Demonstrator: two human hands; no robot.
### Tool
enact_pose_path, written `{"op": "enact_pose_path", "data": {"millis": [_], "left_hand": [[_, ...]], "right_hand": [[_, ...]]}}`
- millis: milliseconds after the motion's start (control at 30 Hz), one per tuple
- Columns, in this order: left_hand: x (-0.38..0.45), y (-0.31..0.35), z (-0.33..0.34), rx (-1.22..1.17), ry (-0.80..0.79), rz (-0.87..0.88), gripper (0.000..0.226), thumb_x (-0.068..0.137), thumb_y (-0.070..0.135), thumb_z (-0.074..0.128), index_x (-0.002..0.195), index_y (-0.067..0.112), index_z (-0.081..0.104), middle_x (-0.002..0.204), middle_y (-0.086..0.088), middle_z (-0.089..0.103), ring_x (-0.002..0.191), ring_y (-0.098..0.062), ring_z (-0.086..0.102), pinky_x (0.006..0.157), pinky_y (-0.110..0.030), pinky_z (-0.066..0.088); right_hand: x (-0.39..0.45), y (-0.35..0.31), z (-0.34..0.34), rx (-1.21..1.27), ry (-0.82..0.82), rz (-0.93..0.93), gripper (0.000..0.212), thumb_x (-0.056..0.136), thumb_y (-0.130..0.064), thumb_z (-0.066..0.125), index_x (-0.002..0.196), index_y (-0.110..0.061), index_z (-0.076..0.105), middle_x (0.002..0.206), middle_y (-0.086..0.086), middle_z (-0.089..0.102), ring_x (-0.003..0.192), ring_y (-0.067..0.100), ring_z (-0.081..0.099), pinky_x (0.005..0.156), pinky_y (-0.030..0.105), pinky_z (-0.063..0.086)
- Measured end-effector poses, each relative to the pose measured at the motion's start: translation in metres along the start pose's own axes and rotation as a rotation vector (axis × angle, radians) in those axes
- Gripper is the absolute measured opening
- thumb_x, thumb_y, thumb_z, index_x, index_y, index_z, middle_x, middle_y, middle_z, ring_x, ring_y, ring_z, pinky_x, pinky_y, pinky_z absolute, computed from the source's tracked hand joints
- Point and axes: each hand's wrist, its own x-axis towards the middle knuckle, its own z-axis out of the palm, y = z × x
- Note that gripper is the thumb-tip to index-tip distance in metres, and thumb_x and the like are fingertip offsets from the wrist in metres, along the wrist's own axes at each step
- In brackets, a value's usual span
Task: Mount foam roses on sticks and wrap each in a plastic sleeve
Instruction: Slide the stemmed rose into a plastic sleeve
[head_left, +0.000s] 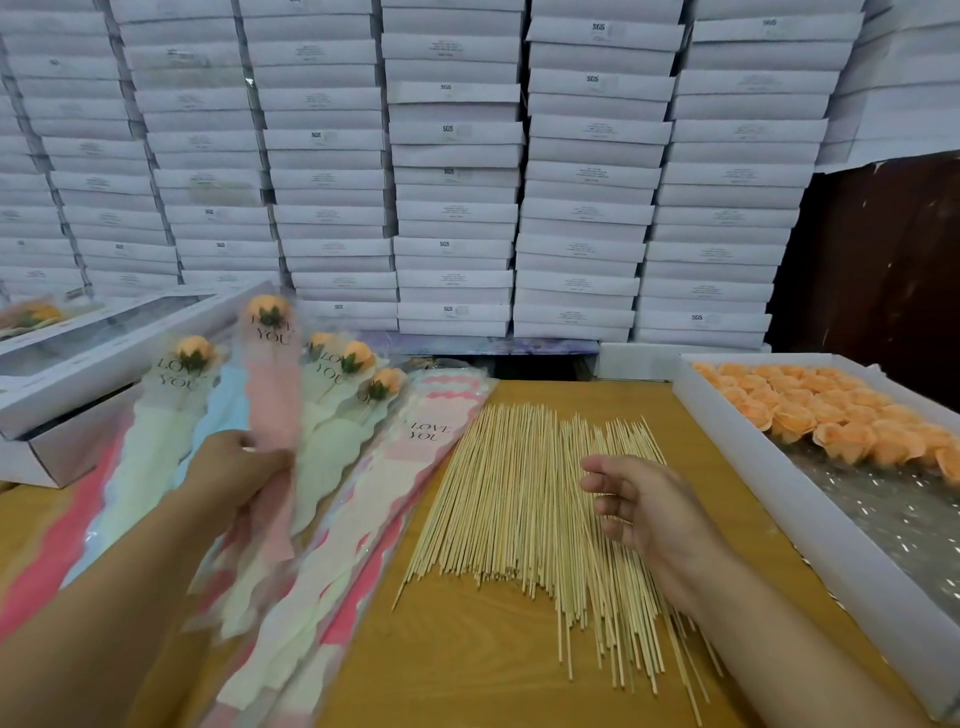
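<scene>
A wrapped rose (270, 364), blurred, is gripped in the left hand (236, 467), probably for setting aside. The right hand (631, 501), fingers loosely apart, hovers over the sticks (519, 499); one must be picked next.

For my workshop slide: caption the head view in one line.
Left hand lifts a pink-sleeved rose while the open right hand hovers over bamboo sticks, beside a tray of orange foam roses.

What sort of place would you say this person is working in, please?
Probably a small packing workshop or stockroom for gift flowers: white cartons stacked high behind the table, a pile of sticks on it, and a tray of orange foam roses at the right.
</scene>
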Motion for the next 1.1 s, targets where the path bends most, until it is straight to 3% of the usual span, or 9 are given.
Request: {"op": "enact_pose_path", "data": {"millis": [133, 200, 300, 433, 600, 700, 900, 1100], "left_hand": [[-0.007, -0.001, -0.003, 0.123, 0.067, 0.064, 0.07, 0.085, 0.03, 0.076, 0.143, 0.005, 0.046, 0.108, -0.022, 0.068, 0.095, -0.038, 0.064, 0.076, -0.039, 0.047], [-0.011, -0.003, -0.003, 0.166, 0.102, 0.116, 0.079, 0.084, 0.034, 0.075, 0.148, 0.007, 0.038, 0.119, -0.022, 0.065, 0.103, -0.039, 0.062, 0.083, -0.042, 0.048], [-0.014, -0.004, 0.0, 0.25, 0.143, 0.157, 0.077, 0.086, 0.039, 0.072, 0.146, 0.008, 0.035, 0.122, -0.022, 0.061, 0.093, -0.036, 0.057, 0.073, -0.039, 0.044], [-0.016, 0.001, 0.002, 0.362, 0.194, 0.163, 0.075, 0.089, 0.038, 0.07, 0.146, 0.009, 0.032, 0.129, -0.026, 0.041, 0.089, -0.044, 0.057, 0.073, -0.043, 0.043], [-0.023, 0.015, 0.013, 0.335, 0.306, 0.314, 0.066, 0.091, 0.022, 0.065, 0.149, 0.005, 0.037, 0.136, -0.03, 0.038, 0.117, -0.052, 0.046, 0.096, -0.056, 0.043], [-0.037, 0.03, 0.028, 0.274, 0.219, 0.399, 0.056, 0.095, 0.02, 0.059, 0.147, 0.008, 0.042, 0.139, -0.027, 0.041, 0.125, -0.045, 0.043, 0.102, -0.052, 0.04], [-0.088, 0.059, 0.078, 0.241, -0.124, 0.627, 0.044, 0.099, 0.035, 0.056, 0.139, 0.016, 0.055, 0.139, -0.009, 0.057, 0.126, -0.025, 0.054, 0.105, -0.037, 0.041], [-0.133, 0.065, 0.127, 0.422, -0.363, 0.797, 0.056, 0.101, 0.056, 0.041, 0.148, 0.026, 0.044, 0.154, 0.002, 0.043, 0.142, -0.015, 0.037, 0.118, -0.035, 0.031]], "right_hand": [[0.0, 0.0, 0.0, -0.008, -0.002, 0.0, 0.019, 0.095, -0.017, 0.058, 0.1, -0.01, 0.074, 0.078, 0.0, 0.072, 0.065, 0.012, 0.059, 0.053, 0.024, 0.048], [-0.001, 0.0, 0.0, -0.009, -0.002, -0.001, 0.019, 0.095, -0.017, 0.058, 0.1, -0.01, 0.074, 0.078, 0.0, 0.072, 0.065, 0.012, 0.059, 0.054, 0.024, 0.048], [-0.001, 0.0, 0.001, -0.01, 0.0, -0.001, 0.019, 0.095, -0.017, 0.057, 0.1, -0.009, 0.074, 0.077, 0.0, 0.072, 0.065, 0.012, 0.059, 0.054, 0.024, 0.048], [-0.001, -0.001, 0.001, -0.011, 0.003, -0.006, 0.019, 0.096, -0.016, 0.056, 0.1, -0.009, 0.074, 0.077, 0.0, 0.072, 0.066, 0.012, 0.059, 0.054, 0.024, 0.048], [-0.001, -0.003, -0.001, -0.035, 0.01, -0.025, 0.018, 0.095, -0.015, 0.057, 0.099, -0.01, 0.074, 0.077, -0.001, 0.072, 0.063, 0.01, 0.06, 0.052, 0.022, 0.048], [0.0, -0.004, -0.002, -0.046, 0.031, -0.035, 0.017, 0.094, -0.014, 0.058, 0.098, -0.01, 0.074, 0.076, -0.001, 0.071, 0.06, 0.008, 0.059, 0.05, 0.021, 0.048], [-0.001, -0.005, -0.003, -0.048, 0.027, -0.04, 0.018, 0.095, -0.013, 0.056, 0.099, -0.011, 0.074, 0.078, 0.0, 0.071, 0.061, 0.008, 0.059, 0.051, 0.02, 0.049], [-0.001, -0.005, -0.004, -0.03, 0.029, -0.043, 0.019, 0.095, -0.012, 0.056, 0.099, -0.01, 0.074, 0.076, -0.001, 0.071, 0.058, 0.006, 0.059, 0.05, 0.02, 0.049]]}}
